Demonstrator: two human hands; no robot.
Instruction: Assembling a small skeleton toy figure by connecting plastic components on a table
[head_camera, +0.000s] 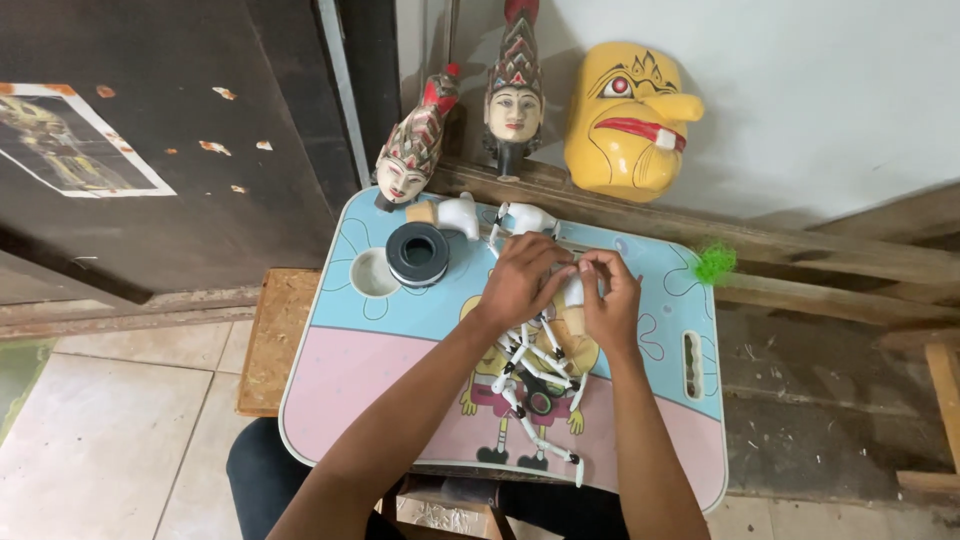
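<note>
Your fingers (560, 268) on both hands are pinched shut on one small white puppet piece (572, 291), right in the middle of the little table (400, 370). Your left hand (520, 280) grips it from the left side and your right hand (608, 300) grips it from the right, so the two hands touch.

Closest to you, just under your hands, lies a heap of white puppet sticks (535, 385) with black joints. They rest on the pink part of the table, on top of a cartoon picture.

A bit farther, left of your left hand, sits a black roll of tape (417, 254). Beside it is a round cup hole (374, 272) in the table top. Past your fingers, near the far edge, lie more white carved parts (520, 217).

Farthest away, against the wall, stand two painted puppet heads (513, 100) and a big yellow mask (625, 120) with a long nose. A green fuzzy tuft (714, 263) sits on the wooden beam (820, 250) to the right.
</note>
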